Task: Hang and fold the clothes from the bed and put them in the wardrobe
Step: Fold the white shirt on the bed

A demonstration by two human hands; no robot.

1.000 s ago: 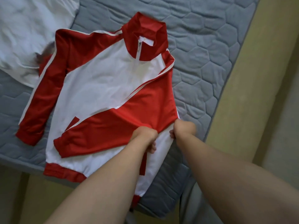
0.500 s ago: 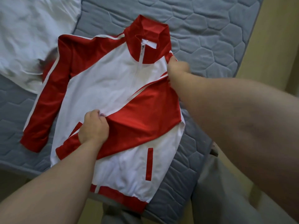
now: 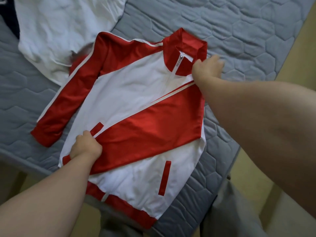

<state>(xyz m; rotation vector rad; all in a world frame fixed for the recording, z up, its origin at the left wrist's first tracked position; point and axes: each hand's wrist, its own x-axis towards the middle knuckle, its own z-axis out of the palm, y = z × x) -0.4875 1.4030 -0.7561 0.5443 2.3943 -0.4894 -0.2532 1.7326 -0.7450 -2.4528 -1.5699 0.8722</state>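
- A dark navy item [image 3: 7,16] shows only as a strip at the upper left corner, partly under a crumpled white garment [image 3: 59,29] that lies on the bed [image 3: 239,29], whose cover is grey and quilted.
- The red and white jacket [image 3: 136,93], zipped up, lies flat on its back near the bed's near edge. Its collar points away and its red hem hangs slightly over the edge.
- One red sleeve [image 3: 68,100] lies straight along the jacket's left side, and its shoulder touches the white garment.
- The left hand [image 3: 86,146] rests low on the jacket's left half, just beside a red pocket strip. Its fingers [image 3: 84,135] are clenched round the end of the other sleeve, which is folded slantwise across the chest.
- The right hand [image 3: 207,67] is at the jacket's right shoulder, just beside the collar, with the thumb on the fabric. Its fingers [image 3: 219,61] are blurred, so whether they are grasping the cloth or only pressing it I cannot tell.
- A beige floor [image 3: 290,62] runs along the bed's right side.
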